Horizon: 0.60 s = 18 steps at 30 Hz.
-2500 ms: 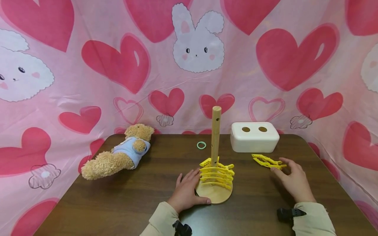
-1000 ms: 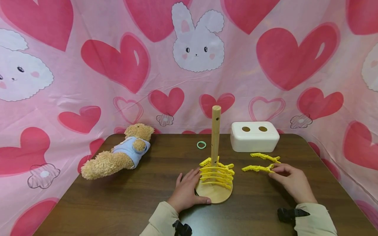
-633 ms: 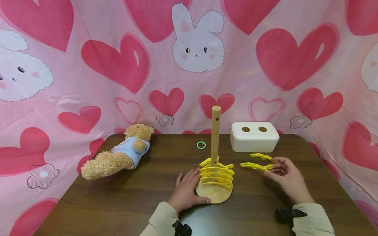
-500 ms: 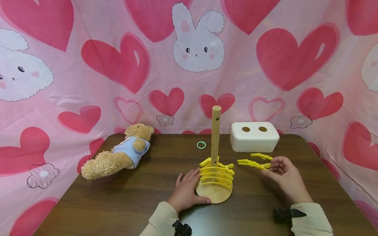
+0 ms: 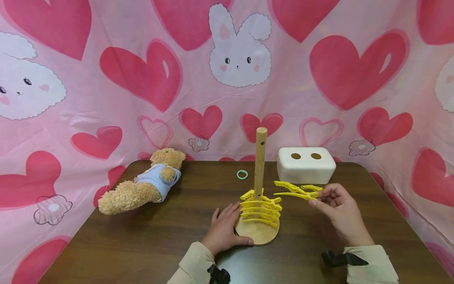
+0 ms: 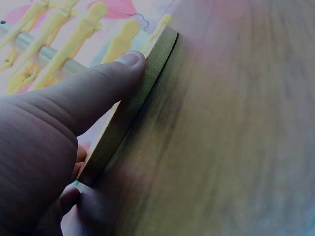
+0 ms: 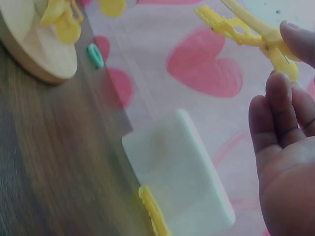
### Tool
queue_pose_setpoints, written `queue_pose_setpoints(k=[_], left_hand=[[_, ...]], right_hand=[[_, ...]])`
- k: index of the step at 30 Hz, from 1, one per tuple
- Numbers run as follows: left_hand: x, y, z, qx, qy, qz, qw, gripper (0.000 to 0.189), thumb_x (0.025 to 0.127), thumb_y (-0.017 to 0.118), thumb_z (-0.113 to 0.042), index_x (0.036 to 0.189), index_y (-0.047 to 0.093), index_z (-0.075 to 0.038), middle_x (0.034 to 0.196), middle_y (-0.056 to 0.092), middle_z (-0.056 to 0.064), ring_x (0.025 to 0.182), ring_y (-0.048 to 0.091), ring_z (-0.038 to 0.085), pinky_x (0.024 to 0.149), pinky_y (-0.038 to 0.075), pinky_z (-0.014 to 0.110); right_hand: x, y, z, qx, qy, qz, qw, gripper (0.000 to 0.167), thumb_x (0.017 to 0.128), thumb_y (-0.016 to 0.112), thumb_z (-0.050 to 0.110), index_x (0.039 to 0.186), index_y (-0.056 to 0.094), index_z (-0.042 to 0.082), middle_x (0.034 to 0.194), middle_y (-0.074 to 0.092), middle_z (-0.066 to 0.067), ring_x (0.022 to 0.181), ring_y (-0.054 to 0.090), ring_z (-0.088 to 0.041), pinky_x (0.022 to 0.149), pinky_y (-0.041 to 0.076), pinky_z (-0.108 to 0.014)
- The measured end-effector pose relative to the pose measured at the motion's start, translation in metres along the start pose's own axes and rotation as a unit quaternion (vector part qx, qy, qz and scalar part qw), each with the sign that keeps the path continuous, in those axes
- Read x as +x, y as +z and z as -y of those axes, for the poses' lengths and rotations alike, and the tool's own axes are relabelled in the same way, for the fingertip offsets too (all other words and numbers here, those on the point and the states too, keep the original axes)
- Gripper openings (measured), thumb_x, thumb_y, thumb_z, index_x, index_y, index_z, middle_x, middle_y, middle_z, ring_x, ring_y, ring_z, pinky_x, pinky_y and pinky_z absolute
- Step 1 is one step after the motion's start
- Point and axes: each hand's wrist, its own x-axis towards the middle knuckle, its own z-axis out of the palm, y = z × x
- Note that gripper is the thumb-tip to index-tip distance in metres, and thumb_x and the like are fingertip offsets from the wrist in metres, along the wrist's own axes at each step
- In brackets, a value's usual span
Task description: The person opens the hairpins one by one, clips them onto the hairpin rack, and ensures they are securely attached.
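My left hand [image 5: 223, 232] holds the round base [image 5: 260, 236] of a wooden stand at its left side, thumb at the front edge and fingers spread behind. Several yellow alligator hair clips [image 5: 260, 211] are clamped low on the upright post [image 5: 260, 161]. To the right, my right hand [image 5: 345, 217] pinches the handle end of another hair clip [image 5: 294, 194] between thumb and fingertips. That clip's two long arms are spread apart and point left at the post, as the right wrist view also shows. One more hair clip [image 7: 155, 211] lies on the table before the white box.
The white box [image 5: 306, 173] with two round holes stands at the back right. A small green ring [image 5: 242, 174] lies behind the post. At the left a teddy bear [image 5: 156, 179] in a blue shirt lies on the brown table [image 5: 142, 244]. A pink heart-patterned cloth hangs behind.
My right hand has separated one hair clip from the pair on the table, carried it left towards the post and squeezed it so its arms spread. My left hand has stayed at the base.
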Motion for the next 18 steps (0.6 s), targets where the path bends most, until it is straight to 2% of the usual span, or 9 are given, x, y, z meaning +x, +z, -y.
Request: queue_pose_setpoints(k=[9,18], left_hand=[[0.0,0.0,0.0,0.001,-0.004,0.003,1.0,0.109,0.07,0.081,-0.067,0.156,0.039,-0.015,0.162,0.034,0.004,0.151,0.023,0.03,0.117,0.004,0.064],[-0.001,-0.001,-0.001,-0.001,0.002,0.001,1.0,0.108,0.07,0.081,-0.066,0.156,0.038,-0.018,0.162,0.033,0.003,0.151,0.023,0.029,0.117,0.003,0.064]], right_hand=[[-0.006,0.02,0.019,0.022,-0.016,0.031,0.9992,0.031,0.082,0.072,-0.016,0.101,0.051,-0.004,0.092,0.058,-0.001,0.083,0.06,-0.01,0.073,0.054,-0.017],[-0.013,0.055,0.022,0.027,-0.03,0.06,0.9974,0.034,0.084,0.073,-0.013,0.107,0.049,-0.009,0.094,0.06,-0.01,0.082,0.059,-0.012,0.072,0.054,-0.019]])
